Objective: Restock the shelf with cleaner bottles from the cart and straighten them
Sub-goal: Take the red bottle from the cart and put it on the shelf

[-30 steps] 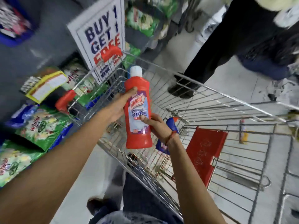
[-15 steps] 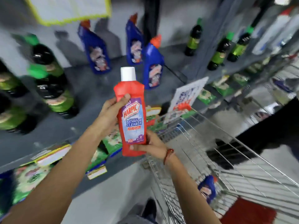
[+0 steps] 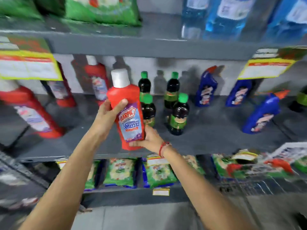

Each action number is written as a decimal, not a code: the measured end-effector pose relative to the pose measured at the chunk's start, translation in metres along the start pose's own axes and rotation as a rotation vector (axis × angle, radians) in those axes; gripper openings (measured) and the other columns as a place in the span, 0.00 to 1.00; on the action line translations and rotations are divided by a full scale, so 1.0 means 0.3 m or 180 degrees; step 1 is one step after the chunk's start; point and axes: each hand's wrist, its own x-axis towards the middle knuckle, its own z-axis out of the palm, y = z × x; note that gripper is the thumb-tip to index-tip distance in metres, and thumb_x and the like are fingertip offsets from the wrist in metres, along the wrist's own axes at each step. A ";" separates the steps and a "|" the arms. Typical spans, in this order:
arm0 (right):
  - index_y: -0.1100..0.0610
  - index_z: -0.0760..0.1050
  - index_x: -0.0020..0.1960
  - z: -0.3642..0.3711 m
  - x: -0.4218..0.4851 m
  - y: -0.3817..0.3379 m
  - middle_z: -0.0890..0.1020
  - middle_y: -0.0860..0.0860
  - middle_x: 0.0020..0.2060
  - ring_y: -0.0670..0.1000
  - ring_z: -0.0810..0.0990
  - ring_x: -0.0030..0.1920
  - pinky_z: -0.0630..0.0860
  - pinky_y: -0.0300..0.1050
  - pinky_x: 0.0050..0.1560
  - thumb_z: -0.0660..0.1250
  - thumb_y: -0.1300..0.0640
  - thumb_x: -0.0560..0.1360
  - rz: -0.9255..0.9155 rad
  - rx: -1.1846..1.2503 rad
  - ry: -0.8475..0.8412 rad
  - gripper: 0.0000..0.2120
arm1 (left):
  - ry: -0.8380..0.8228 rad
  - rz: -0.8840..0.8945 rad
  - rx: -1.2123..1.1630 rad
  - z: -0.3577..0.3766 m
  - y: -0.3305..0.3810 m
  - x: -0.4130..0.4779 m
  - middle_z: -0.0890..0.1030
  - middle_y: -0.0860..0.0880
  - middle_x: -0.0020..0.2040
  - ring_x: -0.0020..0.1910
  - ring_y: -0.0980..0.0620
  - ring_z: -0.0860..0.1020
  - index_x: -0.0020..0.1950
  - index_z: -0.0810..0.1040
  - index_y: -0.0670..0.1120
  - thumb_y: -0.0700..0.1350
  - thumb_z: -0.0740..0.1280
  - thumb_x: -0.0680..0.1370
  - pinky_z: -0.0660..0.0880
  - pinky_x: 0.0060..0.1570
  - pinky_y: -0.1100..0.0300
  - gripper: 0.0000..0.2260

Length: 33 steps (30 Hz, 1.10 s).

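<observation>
I hold a red Harpic bathroom cleaner bottle (image 3: 127, 110) with a white cap upright in front of the grey middle shelf (image 3: 207, 140). My left hand (image 3: 108, 116) grips its side near the shoulder. My right hand (image 3: 147, 141) supports its base from the right. On the shelf behind stand three more red cleaner bottles (image 3: 98, 82), one large at the far left (image 3: 31, 112). The cart is out of sight.
Several dark bottles with green caps (image 3: 178, 113) stand just right of the held bottle. Blue angled-neck bottles (image 3: 260, 113) fill the shelf's right side. Green packets (image 3: 119, 171) lie on the lower shelf, green bags and blue bottles (image 3: 229, 15) on the top one. Yellow price tags (image 3: 28, 67) hang from the shelf edge.
The view has swung from the cart up to the shelves. Both hands have carried the red bottle from above the cart to the front of the middle shelf.
</observation>
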 end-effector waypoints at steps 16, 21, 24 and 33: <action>0.60 0.71 0.60 0.380 0.353 -0.074 0.80 0.58 0.58 0.56 0.79 0.57 0.72 0.42 0.57 0.77 0.63 0.60 0.0213 -0.0132 0.0222 0.31 | -0.0261 -0.0032 0.0127 -0.455 -0.084 0.127 0.86 0.54 0.46 0.49 0.53 0.83 0.53 0.77 0.50 0.61 0.75 0.59 0.80 0.50 0.58 0.27; 0.59 0.69 0.63 0.379 0.362 -0.062 0.79 0.58 0.59 0.57 0.78 0.59 0.72 0.48 0.61 0.77 0.63 0.61 0.0248 -0.0174 0.0133 0.32 | -0.0213 -0.0070 0.0119 -0.457 -0.099 0.128 0.86 0.54 0.46 0.48 0.52 0.83 0.53 0.77 0.49 0.59 0.76 0.59 0.81 0.48 0.58 0.27; 0.60 0.68 0.62 0.377 0.348 -0.042 0.79 0.60 0.60 0.59 0.77 0.60 0.73 0.49 0.62 0.77 0.63 0.61 0.0311 -0.0365 0.0144 0.32 | -0.0044 -0.0116 0.0148 -0.450 -0.126 0.099 0.86 0.54 0.45 0.45 0.56 0.83 0.54 0.77 0.47 0.57 0.76 0.61 0.80 0.44 0.62 0.26; 0.63 0.78 0.49 0.064 -0.052 0.191 0.83 0.59 0.46 0.51 0.80 0.40 0.74 0.29 0.43 0.71 0.63 0.69 0.0397 -0.0302 0.1380 0.09 | 0.2031 -0.0158 -0.0046 -0.106 -0.368 -0.198 0.77 0.55 0.39 0.34 0.68 0.76 0.43 0.74 0.51 0.39 0.67 0.73 0.72 0.41 0.73 0.07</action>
